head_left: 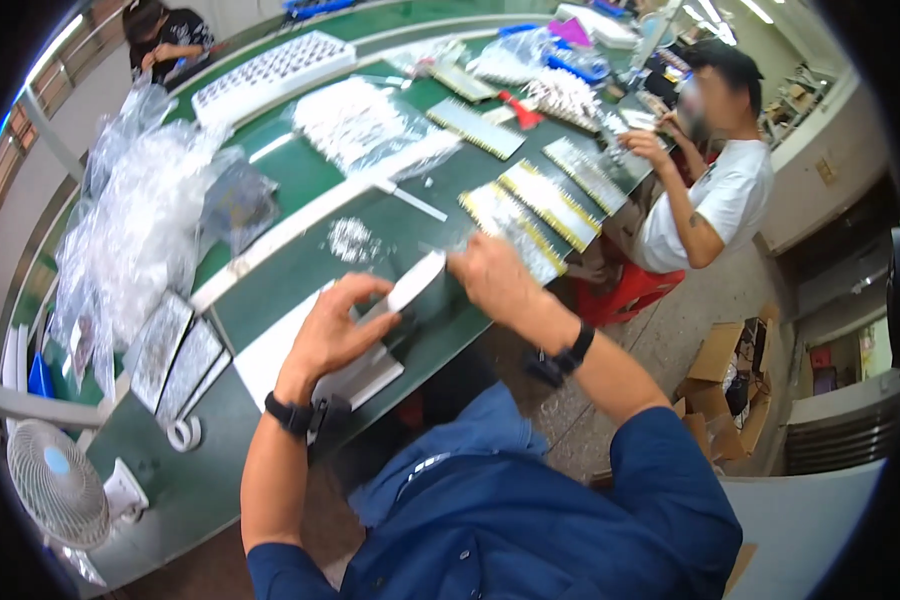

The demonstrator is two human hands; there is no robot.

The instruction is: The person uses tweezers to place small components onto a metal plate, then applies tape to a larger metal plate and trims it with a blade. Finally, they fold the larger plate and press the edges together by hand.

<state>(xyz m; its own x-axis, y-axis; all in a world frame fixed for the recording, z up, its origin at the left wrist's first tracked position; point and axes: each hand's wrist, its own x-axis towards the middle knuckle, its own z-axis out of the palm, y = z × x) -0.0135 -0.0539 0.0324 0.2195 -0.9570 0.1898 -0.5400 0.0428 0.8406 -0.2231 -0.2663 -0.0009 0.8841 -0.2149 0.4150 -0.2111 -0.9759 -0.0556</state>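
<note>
Table (195, 500): dark green, stretching diagonally across the room, a pale strip (260, 243) running along it
Seat (635, 297): red, standing beside the table
Floor (705, 325): grey, spreading out at the right
Wall (805, 215): pale, rising behind the floor
Light tubes (756, 11): white, glowing at the upper right

A slim white strip (417, 283) (slanted) lies between the hands (332, 330) (498, 280).

Navy Shirt (540, 535), Black Wristbands (577, 347)

I see short sleeves (670, 470), small round buttons (464, 554), and paler blue cloth (450, 435) at the front beside a little white marking (427, 464). The left hand (332, 325) and right hand (500, 280) are bare; at each wrist, the band carries a dark boxy piece (543, 368).
</note>
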